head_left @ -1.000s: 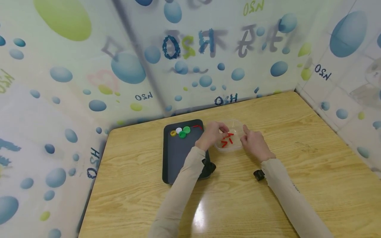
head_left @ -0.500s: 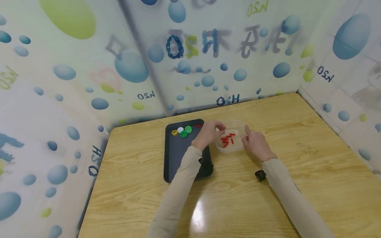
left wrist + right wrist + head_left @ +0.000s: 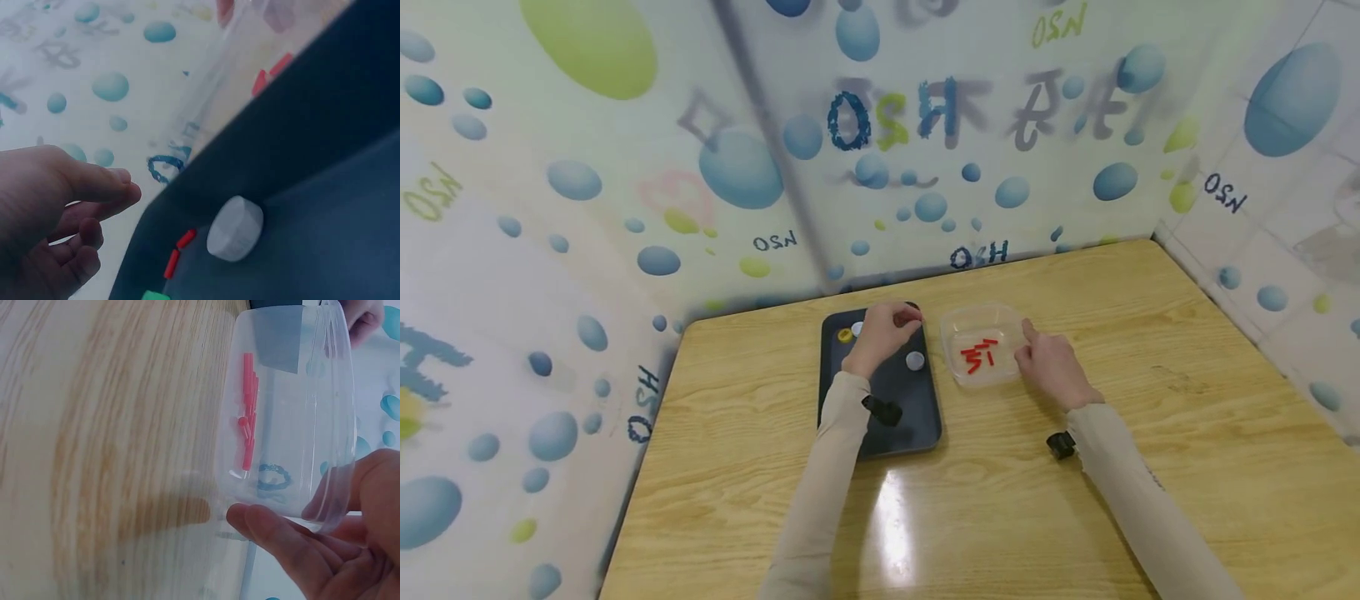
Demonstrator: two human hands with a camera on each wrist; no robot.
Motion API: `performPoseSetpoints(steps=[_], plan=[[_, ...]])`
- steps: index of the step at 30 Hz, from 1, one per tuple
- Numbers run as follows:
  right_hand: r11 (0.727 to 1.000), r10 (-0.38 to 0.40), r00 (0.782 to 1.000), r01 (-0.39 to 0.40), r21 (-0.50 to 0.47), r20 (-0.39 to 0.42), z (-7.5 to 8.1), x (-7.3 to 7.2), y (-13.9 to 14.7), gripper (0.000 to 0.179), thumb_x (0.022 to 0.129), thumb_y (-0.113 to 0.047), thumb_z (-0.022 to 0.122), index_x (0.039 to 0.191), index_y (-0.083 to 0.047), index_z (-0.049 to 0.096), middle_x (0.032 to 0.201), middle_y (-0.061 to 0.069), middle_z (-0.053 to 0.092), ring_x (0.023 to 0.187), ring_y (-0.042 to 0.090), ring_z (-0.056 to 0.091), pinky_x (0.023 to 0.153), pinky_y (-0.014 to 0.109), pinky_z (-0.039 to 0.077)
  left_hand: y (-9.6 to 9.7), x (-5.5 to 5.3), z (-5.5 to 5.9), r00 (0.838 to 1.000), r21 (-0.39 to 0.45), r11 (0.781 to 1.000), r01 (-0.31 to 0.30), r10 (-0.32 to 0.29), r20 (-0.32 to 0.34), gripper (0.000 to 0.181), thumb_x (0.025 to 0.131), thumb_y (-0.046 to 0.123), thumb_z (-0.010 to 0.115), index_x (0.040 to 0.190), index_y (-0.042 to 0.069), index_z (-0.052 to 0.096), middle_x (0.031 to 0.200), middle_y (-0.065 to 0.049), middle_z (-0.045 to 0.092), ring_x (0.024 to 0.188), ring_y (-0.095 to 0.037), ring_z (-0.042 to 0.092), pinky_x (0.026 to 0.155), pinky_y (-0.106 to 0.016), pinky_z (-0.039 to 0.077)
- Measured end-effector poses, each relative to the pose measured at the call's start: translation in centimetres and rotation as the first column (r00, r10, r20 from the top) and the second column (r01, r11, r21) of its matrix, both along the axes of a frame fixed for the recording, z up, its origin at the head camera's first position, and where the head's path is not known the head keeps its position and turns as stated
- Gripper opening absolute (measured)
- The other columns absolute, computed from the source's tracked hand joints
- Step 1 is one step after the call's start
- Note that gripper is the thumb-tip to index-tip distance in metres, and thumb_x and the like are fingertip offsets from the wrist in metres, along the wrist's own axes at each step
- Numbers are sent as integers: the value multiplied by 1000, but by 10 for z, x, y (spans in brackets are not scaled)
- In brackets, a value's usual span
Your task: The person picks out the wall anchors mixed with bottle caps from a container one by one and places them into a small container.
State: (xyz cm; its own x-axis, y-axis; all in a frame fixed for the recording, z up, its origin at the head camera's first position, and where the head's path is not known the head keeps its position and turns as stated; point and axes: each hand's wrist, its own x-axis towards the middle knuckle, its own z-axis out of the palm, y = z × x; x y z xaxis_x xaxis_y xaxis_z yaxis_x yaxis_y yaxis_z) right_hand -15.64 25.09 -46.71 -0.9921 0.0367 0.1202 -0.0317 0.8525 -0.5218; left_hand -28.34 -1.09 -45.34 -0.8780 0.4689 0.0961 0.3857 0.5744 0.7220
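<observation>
My left hand (image 3: 883, 333) hovers over the far end of a dark tray (image 3: 917, 417), fingers loosely curled, thumb and index tips close together with nothing visible between them. Two short red sticks (image 3: 186, 239) lie in the tray's corner beside a white bottle cap (image 3: 235, 228). Part of a green cap (image 3: 155, 295) shows at the left wrist view's lower edge. My right hand (image 3: 1052, 362) grips the right side of a clear plastic box (image 3: 967, 329), thumb and fingers on either side of its wall. Several red sticks (image 3: 248, 375) lie on the box's bottom.
A yellow cap (image 3: 845, 335) and part of another white cap (image 3: 857, 328) show left of my left hand, in the tray. The wooden table (image 3: 722, 433) meets a patterned wall (image 3: 715, 250) at its back edge. Tray and box stand side by side.
My left hand has moved left from over the box to over the tray, uncovering the white cap near the tray's right side. More red sticks show in the box. My right hand stays at the box.
</observation>
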Motion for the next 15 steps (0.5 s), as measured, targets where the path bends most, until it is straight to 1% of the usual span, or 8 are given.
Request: performPoseSetpoints(steps=[4,8,11,15], plan=[[1000,4,1000,-4,4,-10,-2,0,1,54,96,-1,48,145,19,39,50,-5,31,45,8,25,43,23,25,-7,-3,-10,999,-40,999,-30,31,11,17,99,19,66,112,12,76,108,-4,76,94,-20,67,83,-36,56],[1000,3,1000,-3,10,-14,-2,0,1,53,96,-1,48,144,19,40,51,-4,32,45,7,26,43,23,26,-11,-5,-15,999,-53,997,-48,49,18,16,99,16,66,111,11,76,107,-6,75,92,-22,68,80,-37,57],[1000,7,1000,-7,8,-16,-2,0,0,53,96,-1,48,144,20,40,50,-4,33,45,8,26,42,22,26,-14,-7,-17,998,-58,997,-55,56,21,17,99,14,66,112,9,76,107,-7,75,91,-23,68,77,-37,57],[1000,6,1000,-6,8,-10,-1,-1,1,54,96,-1,48,145,19,39,50,-4,33,45,8,26,42,22,26,-20,-12,-18,998,-70,996,-53,54,12,19,98,13,66,114,7,75,107,-7,75,78,-20,65,68,-32,53]])
